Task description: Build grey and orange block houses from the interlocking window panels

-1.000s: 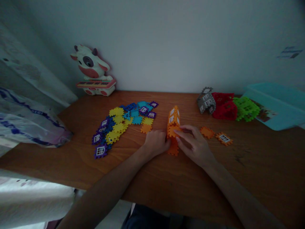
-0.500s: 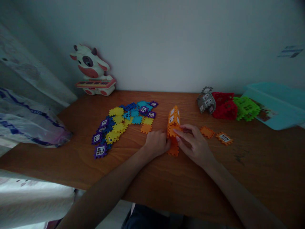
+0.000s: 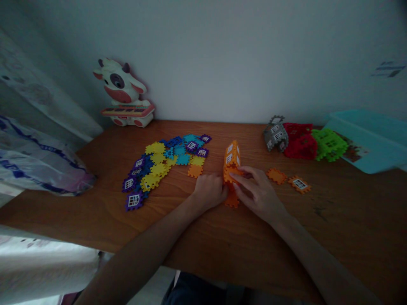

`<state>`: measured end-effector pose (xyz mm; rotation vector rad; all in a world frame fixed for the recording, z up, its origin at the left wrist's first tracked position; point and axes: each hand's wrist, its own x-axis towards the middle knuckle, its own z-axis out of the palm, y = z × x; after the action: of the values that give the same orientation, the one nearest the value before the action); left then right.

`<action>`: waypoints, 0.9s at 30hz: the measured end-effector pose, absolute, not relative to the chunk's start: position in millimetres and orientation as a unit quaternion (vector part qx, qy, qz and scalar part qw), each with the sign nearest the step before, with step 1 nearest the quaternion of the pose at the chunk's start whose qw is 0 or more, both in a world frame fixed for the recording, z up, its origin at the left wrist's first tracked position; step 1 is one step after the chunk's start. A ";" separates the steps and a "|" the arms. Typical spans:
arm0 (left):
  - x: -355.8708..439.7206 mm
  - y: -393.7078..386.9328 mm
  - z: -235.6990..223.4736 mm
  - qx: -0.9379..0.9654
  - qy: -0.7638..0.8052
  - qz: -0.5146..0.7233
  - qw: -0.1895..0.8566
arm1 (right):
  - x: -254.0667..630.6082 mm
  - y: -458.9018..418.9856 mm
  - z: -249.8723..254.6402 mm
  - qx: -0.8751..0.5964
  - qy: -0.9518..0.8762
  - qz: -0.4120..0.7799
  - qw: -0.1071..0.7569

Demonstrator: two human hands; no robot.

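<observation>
An orange toy house (image 3: 232,160) of interlocking plastic tiles with white windows stands upright at the middle of the table. One orange tile lies flat at its near side, joined or touching; I cannot tell which. My left hand (image 3: 210,189) is closed against the house's left side, its fingertips partly hidden. From the right, my right hand (image 3: 260,192) holds the near side, fingers and thumb pressed on an orange panel. To the right of that hand lie a plain orange tile (image 3: 276,176) and an orange window tile (image 3: 299,184).
Several purple, blue and yellow tiles (image 3: 159,169) lie spread at left. Grey (image 3: 276,134), red (image 3: 300,142) and green (image 3: 330,145) tile builds stand at back right, beside a turquoise box (image 3: 372,140). A cow keyboard toy (image 3: 124,95) and a plastic bag (image 3: 47,156) are leftward.
My right hand's fingers have shifted slightly to the left along the near panel of the orange house. My left hand and the house look almost unmoved.
</observation>
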<state>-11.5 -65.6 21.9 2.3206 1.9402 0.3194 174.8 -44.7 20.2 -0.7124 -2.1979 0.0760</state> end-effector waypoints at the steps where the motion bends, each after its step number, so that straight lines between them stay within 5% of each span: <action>1: -11.4 -65.8 22.3 0.763 0.637 0.100 0.051 | 174.1 -45.1 20.1 -0.280 -0.871 0.035 0.403; 27: -8.3 -68.0 24.9 0.765 0.638 0.075 0.047 | 172.8 -51.4 25.7 -0.302 -0.890 -0.003 0.342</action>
<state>-8.3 -68.0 24.9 2.3327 1.9471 0.2292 172.8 -51.4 25.7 -0.7859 -2.3126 -0.0090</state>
